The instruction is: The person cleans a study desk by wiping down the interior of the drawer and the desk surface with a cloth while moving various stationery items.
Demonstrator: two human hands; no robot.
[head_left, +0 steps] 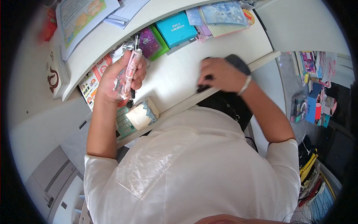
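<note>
Drawer, one blue box, left hand gripping at least one pen

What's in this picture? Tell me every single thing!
Drawer: 1, white, upper middle
Pen-like things: uncounted, pink and black, over drawer's left side
Box: 1, turquoise, drawer's far side
Packs: uncounted, many colours, beside box
Calculator: 1, mint, drawer's near left corner
Carton: 1, cream and blue, beside calculator
Picture page: 1, white with drawings, top left
Clutter: uncounted, many colours, far right
Dark things: uncounted, black, drawer's right side
Shirt: 1, white, worn
Bracelet: 1, pale, right wrist
Left hand: 1, bare, holding pen-like things
Right hand: 1, bare, over drawer's front edge
</note>
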